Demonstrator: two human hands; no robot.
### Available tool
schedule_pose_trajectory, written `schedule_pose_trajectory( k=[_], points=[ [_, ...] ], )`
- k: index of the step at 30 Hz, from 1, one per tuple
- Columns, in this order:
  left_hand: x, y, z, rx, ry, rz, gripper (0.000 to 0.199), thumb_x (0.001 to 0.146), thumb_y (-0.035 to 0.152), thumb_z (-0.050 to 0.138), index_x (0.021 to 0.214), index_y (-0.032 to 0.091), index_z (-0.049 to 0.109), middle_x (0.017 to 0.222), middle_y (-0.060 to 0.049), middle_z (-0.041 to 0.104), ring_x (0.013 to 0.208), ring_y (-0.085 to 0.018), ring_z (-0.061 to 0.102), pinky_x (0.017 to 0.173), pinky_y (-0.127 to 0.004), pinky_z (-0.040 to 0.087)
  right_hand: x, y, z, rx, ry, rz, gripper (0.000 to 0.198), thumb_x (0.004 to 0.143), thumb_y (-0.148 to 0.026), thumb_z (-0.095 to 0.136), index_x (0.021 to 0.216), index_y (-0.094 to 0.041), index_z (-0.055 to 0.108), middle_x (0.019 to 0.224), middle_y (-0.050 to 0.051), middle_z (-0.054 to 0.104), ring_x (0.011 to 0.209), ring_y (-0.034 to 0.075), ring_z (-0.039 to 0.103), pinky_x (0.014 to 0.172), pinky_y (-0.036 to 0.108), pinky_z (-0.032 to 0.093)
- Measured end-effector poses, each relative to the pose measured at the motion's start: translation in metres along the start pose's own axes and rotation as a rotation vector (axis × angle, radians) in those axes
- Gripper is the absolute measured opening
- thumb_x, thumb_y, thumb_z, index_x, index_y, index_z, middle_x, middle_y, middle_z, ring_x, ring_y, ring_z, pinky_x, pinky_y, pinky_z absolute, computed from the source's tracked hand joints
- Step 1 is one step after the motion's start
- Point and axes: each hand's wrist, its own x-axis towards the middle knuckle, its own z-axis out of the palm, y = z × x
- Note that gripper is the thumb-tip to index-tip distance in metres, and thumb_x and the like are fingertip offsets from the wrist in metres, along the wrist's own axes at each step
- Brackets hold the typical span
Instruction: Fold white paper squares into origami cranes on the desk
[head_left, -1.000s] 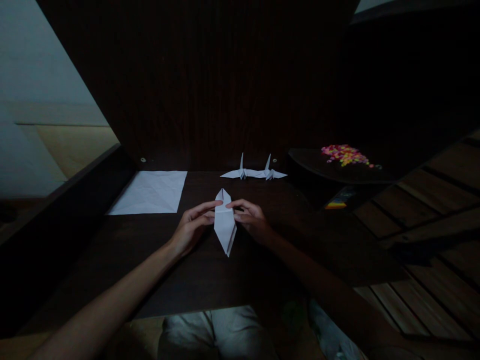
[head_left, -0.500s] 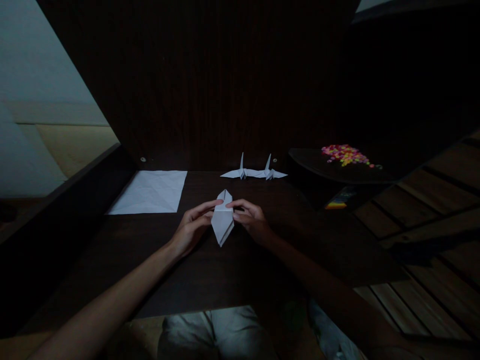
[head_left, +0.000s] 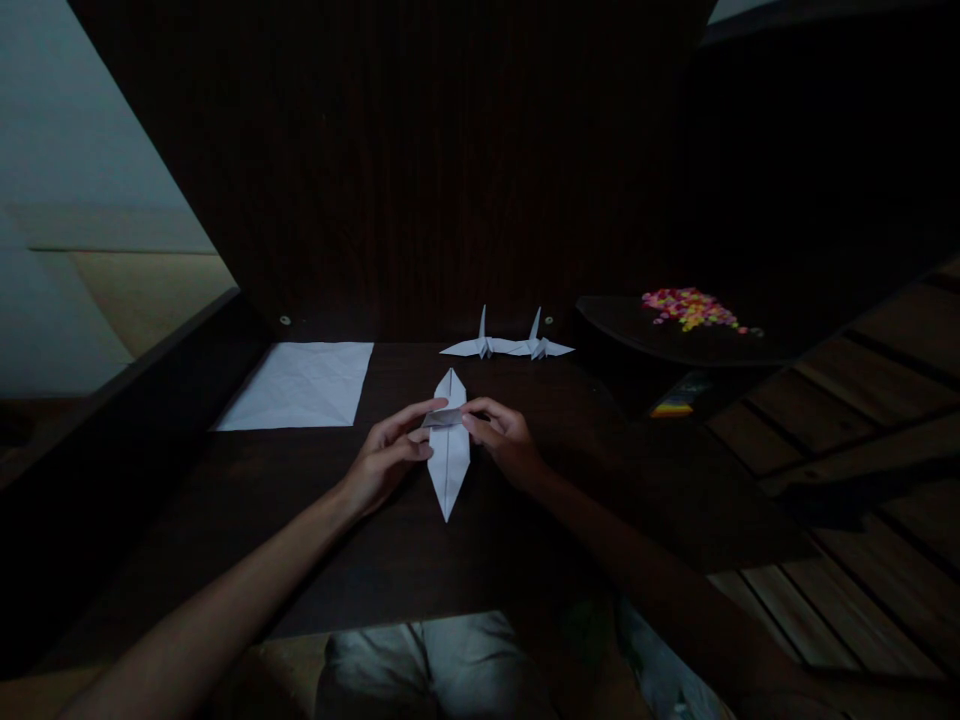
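A folded white paper, long and pointed at both ends with a crease down its middle, lies on the dark desk before me. A shaded flap stands across its centre. My left hand pinches the left end of this flap between thumb and fingers. On the other side, my right hand has thumb and forefinger closed on the flap's right end. Just beyond, two white origami cranes stand side by side against the back panel, their wings touching or overlapping.
A creased white paper sheet lies flat at the back left, near the low side wall. On the right, a rounded dark shelf carries a pile of small colourful pieces. A wooden slatted floor shows beyond the desk.
The paper's upper layer has been lifted off the lower half, exposing a long point towards me. That layer now stands as a flap between both hands, which have hardly moved.
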Motion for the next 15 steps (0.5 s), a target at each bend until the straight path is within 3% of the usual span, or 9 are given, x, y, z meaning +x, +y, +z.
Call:
schedule_pose_trajectory(
  k=[6,12,15],
  points=[
    [0.0070,-0.0101,-0.0040,0.182,0.154,0.059,0.033,0.069,0.028,0.074,0.100,0.016,0.068,0.092,-0.006,0.071,0.085,-0.021,0.064,0.079,-0.031,0.046,-0.0003,-0.0004,0.0041,-0.035,0.027,0.022,0.020,0.074,-0.036,0.065,0.084,-0.019,0.063,0.078,0.000,0.062,0.068,0.013,0.057,0.061,0.026,0.046],
    [0.0072,-0.0086,-0.0040,0.308,0.229,0.133,0.033,0.069,0.030,0.075,0.097,0.017,0.064,0.083,-0.003,0.068,0.072,-0.016,0.064,0.065,-0.025,0.049,-0.0029,0.0056,0.0100,0.049,0.078,-0.035,0.028,0.071,-0.026,0.067,0.093,-0.022,0.051,0.082,-0.001,0.057,0.068,0.012,0.056,0.055,0.023,0.045],
    [0.0055,-0.0073,-0.0017,0.321,0.240,0.232,0.037,0.068,0.026,0.075,0.100,0.021,0.058,0.078,0.001,0.065,0.066,-0.013,0.062,0.060,-0.022,0.047,-0.0047,0.0062,0.0097,0.003,0.049,-0.066,0.017,0.075,-0.026,0.063,0.088,-0.022,0.053,0.081,-0.001,0.057,0.070,0.012,0.057,0.059,0.024,0.046]
  ],
)
